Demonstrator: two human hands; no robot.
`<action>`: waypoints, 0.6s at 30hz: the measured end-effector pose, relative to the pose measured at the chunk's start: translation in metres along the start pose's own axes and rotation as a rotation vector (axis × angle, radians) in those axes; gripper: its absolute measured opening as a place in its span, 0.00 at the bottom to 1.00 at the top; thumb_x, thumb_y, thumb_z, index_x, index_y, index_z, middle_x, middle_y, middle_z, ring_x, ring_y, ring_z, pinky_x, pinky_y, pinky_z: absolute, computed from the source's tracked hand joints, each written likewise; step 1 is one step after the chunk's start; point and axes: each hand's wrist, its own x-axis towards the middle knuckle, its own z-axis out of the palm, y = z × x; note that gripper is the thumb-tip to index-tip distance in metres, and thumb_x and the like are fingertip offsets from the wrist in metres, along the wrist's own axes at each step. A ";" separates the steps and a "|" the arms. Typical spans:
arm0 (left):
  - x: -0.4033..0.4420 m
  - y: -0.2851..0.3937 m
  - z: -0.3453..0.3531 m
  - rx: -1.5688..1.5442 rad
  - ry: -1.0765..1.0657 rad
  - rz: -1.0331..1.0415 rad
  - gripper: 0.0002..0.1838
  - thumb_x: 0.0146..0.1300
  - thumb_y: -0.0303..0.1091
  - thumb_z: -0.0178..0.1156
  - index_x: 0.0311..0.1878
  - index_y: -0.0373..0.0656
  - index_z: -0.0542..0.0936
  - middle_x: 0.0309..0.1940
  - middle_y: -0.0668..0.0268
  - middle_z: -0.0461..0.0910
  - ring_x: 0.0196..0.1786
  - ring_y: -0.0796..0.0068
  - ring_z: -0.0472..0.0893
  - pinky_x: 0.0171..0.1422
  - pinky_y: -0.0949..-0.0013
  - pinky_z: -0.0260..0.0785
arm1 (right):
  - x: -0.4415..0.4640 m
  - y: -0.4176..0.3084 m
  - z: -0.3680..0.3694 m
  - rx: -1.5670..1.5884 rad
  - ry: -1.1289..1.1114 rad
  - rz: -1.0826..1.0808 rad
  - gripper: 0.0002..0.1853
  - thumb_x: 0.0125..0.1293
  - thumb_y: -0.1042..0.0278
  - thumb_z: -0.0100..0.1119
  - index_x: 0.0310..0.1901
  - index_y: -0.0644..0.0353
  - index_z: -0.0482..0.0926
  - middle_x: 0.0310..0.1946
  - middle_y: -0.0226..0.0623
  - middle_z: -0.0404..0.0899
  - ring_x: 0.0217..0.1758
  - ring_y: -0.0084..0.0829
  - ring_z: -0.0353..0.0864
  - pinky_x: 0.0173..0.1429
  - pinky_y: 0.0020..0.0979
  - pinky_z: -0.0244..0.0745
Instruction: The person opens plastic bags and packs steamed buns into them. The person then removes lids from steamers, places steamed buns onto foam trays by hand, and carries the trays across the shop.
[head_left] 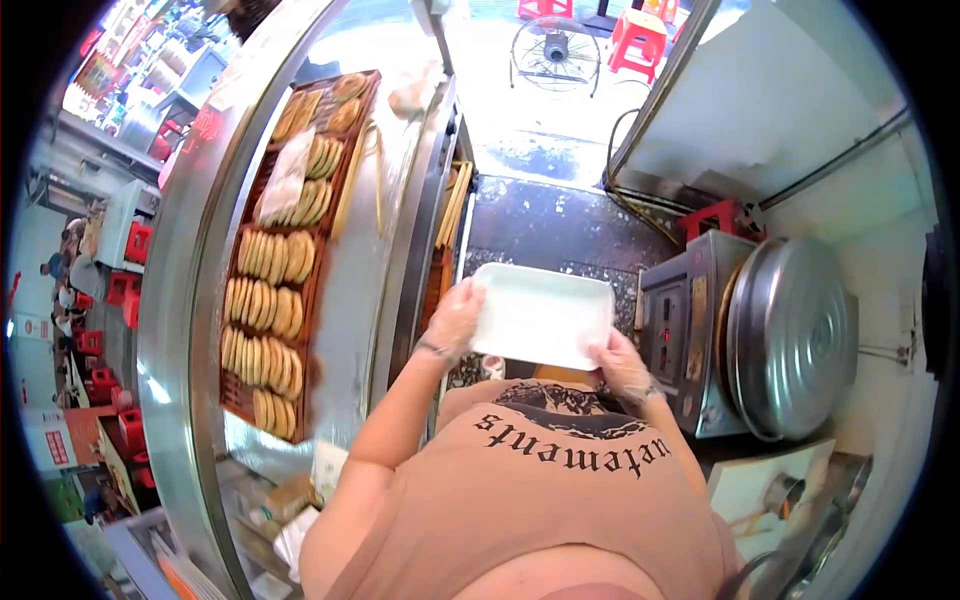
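Between my two hands is a shallow white rectangular tray (543, 315), held in front of my body with nothing lying in it. My left hand (455, 320), in what looks like a clear plastic glove, grips its left end. At the lower right corner, my right hand (622, 368), also in a clear glove, has its fingers closed on the rim. To the left, several rows of round flat pastries (262, 360) stand in brown slatted baskets (238, 398) on a metal counter (345, 290). A white sheet (288, 178) partly covers some of the pastries.
Long wooden sticks or tongs (378, 180) lie on the counter. At right stands a metal appliance (668, 335) with large round metal pans or lids (795, 335) beside it. A fan (556, 48) and red stools (638, 40) are ahead on the floor. People sit far left.
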 end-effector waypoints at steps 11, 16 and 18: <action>0.517 0.176 0.094 0.744 -0.220 0.192 0.12 0.68 0.34 0.45 0.43 0.33 0.67 0.36 0.40 0.76 0.43 0.39 0.76 0.48 0.48 0.67 | 0.386 -0.205 -0.243 0.011 0.187 -0.130 0.11 0.69 0.65 0.48 0.46 0.61 0.75 0.23 0.24 0.75 0.17 0.13 0.66 0.20 0.16 0.61; 0.754 0.217 0.046 0.768 -0.112 0.150 0.17 0.64 0.34 0.44 0.51 0.31 0.65 0.36 0.37 0.78 0.43 0.40 0.78 0.46 0.49 0.70 | 0.584 -0.349 -0.241 0.066 0.152 -0.082 0.09 0.68 0.66 0.47 0.43 0.62 0.73 0.21 0.25 0.72 0.19 0.16 0.68 0.21 0.18 0.64; 0.843 0.260 0.014 0.876 -0.163 0.111 0.15 0.60 0.31 0.46 0.48 0.32 0.70 0.38 0.40 0.78 0.44 0.43 0.79 0.50 0.51 0.70 | 0.649 -0.400 -0.223 0.042 0.087 -0.039 0.11 0.67 0.68 0.48 0.48 0.63 0.69 0.25 0.29 0.74 0.19 0.17 0.69 0.21 0.20 0.67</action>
